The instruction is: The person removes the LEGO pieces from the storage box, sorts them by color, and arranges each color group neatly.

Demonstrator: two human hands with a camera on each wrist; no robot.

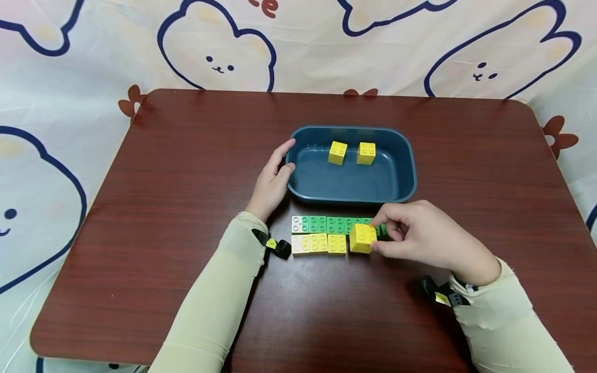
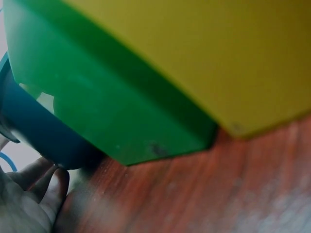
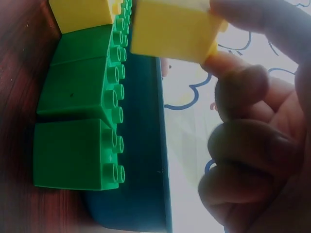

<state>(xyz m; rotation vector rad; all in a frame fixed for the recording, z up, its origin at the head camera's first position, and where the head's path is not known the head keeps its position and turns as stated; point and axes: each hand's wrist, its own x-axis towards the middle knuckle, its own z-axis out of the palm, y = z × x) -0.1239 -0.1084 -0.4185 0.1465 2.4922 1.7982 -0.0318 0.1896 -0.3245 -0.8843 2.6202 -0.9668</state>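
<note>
My right hand (image 1: 422, 233) pinches a yellow toy building block (image 1: 363, 238) between thumb and index finger. In the right wrist view the block (image 3: 172, 30) is raised above green blocks (image 3: 73, 87), with its studs towards the hand. A row of yellow blocks (image 1: 318, 243) lies on the near side of a row of green blocks (image 1: 326, 225). My left hand (image 1: 269, 189) touches the left end of a dark blue tray (image 1: 350, 198) with fairly straight fingers. Inside the tray are two yellow blocks, a left one (image 1: 338, 153) and a right one (image 1: 366, 154).
The brown table (image 1: 196, 155) has rounded corners. A white cloth (image 1: 317, 57) with cartoon drawings hangs behind it. The block rows stand close to the tray's near side. Close to the left wrist camera, a green block (image 2: 97, 92) and a yellow block (image 2: 233, 58) fill much of the view.
</note>
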